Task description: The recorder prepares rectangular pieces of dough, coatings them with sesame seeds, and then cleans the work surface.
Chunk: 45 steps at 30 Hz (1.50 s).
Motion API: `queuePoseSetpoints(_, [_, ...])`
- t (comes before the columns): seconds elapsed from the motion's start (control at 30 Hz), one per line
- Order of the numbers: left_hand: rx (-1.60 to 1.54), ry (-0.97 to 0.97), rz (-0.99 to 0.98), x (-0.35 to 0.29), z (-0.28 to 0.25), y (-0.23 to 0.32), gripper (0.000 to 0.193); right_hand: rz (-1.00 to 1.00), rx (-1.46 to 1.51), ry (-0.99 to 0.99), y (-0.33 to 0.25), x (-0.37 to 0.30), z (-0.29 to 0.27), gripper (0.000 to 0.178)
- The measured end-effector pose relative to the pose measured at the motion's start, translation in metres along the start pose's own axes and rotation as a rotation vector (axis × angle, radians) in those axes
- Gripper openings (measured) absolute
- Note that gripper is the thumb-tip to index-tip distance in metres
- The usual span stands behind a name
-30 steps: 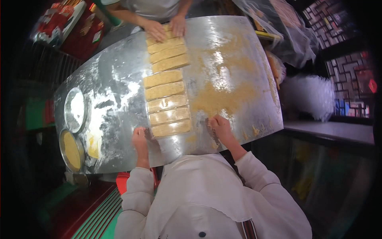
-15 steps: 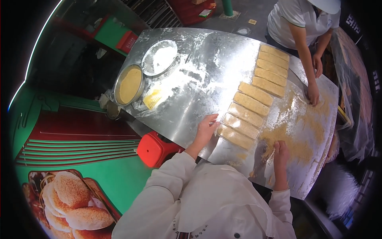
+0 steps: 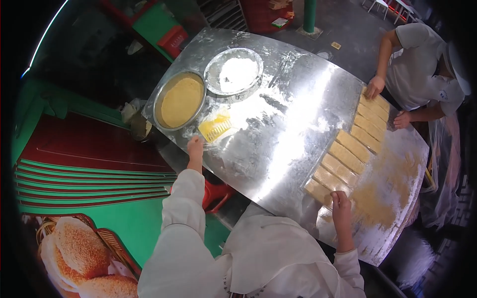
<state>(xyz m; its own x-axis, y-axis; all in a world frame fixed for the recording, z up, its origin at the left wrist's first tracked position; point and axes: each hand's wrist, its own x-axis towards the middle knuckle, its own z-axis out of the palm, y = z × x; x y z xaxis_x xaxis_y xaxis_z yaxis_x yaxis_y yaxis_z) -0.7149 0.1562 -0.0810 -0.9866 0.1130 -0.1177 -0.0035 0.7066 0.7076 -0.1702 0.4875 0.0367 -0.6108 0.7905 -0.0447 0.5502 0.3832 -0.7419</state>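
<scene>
My left hand (image 3: 195, 145), its fingers curled closed, is at the table's left edge. Just beyond it are a yellow toothed scraper (image 3: 215, 125) and a round metal pan (image 3: 155, 110) of fine tan grains (image 3: 181, 102). My right hand (image 3: 341, 199) is closed as in a pinch at the near end of two offset rows of long, flat, grain-coated dough strips (image 3: 349, 154). Whatever either hand may hold is hidden or too small to make out. A co-worker's hand (image 3: 374, 87) touches the far end of the strips.
A metal bowl (image 3: 207, 79) of white flour stands beside the pan. Flour dusts the steel table (image 3: 278, 144), and tan grains (image 3: 380, 206) are scattered right of the strips. A co-worker (image 3: 422, 64) stands at the far right; a red stool (image 3: 214, 193) is by the near left edge.
My left hand has moved from beside the near strips leftward to the scraper and pan, its fingers now curled. My right hand is now by the nearest strip. The co-worker's hands have moved to the strips' far end.
</scene>
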Motion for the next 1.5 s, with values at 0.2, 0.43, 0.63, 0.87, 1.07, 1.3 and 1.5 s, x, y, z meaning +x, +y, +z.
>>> queuePoseSetpoints(0.2, [0.280, -0.121, 0.193, 0.039, 0.063, 0.063, 0.052, -0.082, 0.136, -0.340, -0.118, 0.070, 0.154, 0.019])
queuePoseSetpoints(0.43, [0.250, -0.227, 0.301, 0.068, 0.051, 0.048, 0.041, 0.005, 0.239, -0.517, -0.202, 0.149, 0.359, 0.034])
queuePoseSetpoints(0.63, [0.141, -0.197, 0.312, 0.060, 0.056, 0.042, 0.023, 0.530, 0.742, -0.546, -0.222, 0.166, 0.376, 0.024])
queuePoseSetpoints(0.87, [-0.201, -0.612, 0.031, 0.042, 0.033, 0.053, 0.019, 0.484, 0.636, -0.334, -0.253, 0.175, 0.337, 0.031])
queuePoseSetpoints(1.07, [-0.545, -0.517, -0.064, -0.007, 0.027, 0.070, 0.021, -0.073, -0.227, -0.203, -0.254, 0.188, 0.265, 0.020])
queuePoseSetpoints(1.3, [-0.468, -0.529, -0.049, -0.046, 0.032, 0.063, 0.027, -0.043, -0.293, -0.123, -0.198, 0.144, 0.236, 0.015])
queuePoseSetpoints(1.5, [-0.330, -0.689, 0.136, -0.059, 0.050, 0.081, 0.024, -0.006, -0.314, -0.195, -0.181, 0.128, 0.215, 0.017])
